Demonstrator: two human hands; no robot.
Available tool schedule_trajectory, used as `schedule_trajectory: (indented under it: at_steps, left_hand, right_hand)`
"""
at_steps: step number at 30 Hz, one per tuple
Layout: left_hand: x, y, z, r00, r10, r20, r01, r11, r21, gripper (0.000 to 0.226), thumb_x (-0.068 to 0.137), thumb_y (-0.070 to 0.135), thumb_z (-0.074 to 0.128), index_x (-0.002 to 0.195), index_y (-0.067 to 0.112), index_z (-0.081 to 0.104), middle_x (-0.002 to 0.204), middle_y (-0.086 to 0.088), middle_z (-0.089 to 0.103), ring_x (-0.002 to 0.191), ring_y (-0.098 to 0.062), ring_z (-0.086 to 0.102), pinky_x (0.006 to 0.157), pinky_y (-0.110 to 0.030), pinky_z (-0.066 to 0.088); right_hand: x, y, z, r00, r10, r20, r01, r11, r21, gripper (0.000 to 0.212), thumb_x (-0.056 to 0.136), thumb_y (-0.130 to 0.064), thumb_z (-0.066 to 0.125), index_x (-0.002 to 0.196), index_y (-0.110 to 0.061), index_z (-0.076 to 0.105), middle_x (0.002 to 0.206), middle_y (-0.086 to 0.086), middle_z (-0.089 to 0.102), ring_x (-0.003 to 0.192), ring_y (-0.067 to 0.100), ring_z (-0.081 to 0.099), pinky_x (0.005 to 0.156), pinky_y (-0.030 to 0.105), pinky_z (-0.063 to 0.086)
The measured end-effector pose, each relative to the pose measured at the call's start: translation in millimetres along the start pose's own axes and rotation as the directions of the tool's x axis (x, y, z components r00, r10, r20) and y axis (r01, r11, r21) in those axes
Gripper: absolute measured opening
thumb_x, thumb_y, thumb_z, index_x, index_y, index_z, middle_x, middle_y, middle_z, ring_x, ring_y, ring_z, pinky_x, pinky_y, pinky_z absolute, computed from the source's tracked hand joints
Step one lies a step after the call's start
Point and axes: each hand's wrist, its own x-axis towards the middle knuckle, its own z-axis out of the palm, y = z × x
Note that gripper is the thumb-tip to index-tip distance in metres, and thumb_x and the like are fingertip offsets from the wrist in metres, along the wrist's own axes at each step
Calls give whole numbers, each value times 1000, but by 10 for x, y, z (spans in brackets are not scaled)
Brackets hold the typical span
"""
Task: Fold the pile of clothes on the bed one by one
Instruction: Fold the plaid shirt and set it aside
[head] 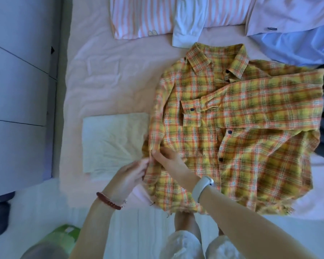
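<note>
Shirt [232, 139] flat on bed [108, 75], R sleeve crossed over chest | ur L hand [133, 174] + R hand [166, 159] both pinch its L sleeve edge, prob to fold inward | folded cloth [112, 143] just beside shirt

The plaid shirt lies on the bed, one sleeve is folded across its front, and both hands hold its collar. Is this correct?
Not quite. In the head view the left hand and right hand hold the plaid shirt at its side edge near the hem, not at its collar, which lies untouched at the far end. The shirt does lie on the bed, with one sleeve folded across its front.
</note>
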Motion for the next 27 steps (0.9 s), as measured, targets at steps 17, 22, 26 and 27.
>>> schedule_trajectory:
  at_steps: [17,22,26,27]
  left_hand:
    - [-306,-172,-283,674,302,-675,-259,951,167,19,92,10,54,76,20,56,62,4,55,58,-12,50,58,-30,43]
    - [-477,115,-146,928,151,-342,-260,917,-301,18,83,22,65,82,4,64,81,-10,70,73,-21,69,59,-27,57]
    - [-462,158,-84,924,212,-318,-278,943,-182,26,77,29,70,93,10,66,97,-11,70,82,-21,69,67,-26,57]
    - [-423,159,-72,891,257,-374,-288,957,-29,11,86,20,62,95,14,64,99,-8,68,82,-17,68,69,-26,57]
  right_hand:
    - [-363,-8,213,983,-79,163,80,997,4,33,94,-12,52,127,-14,50,119,11,61,99,4,58,91,16,45]
    - [-489,-19,468,945,-141,294,153,988,-17,19,90,-3,56,107,-12,57,96,-5,61,87,-5,58,82,13,46]
    - [-513,24,328,993,-117,29,120,984,-130,22,92,-3,51,71,-9,55,54,-15,50,50,-4,42,55,16,33]
    - [-526,10,240,992,-124,-3,122,978,-170,24,93,-4,49,71,-11,52,54,-14,48,52,-1,41,54,19,32]
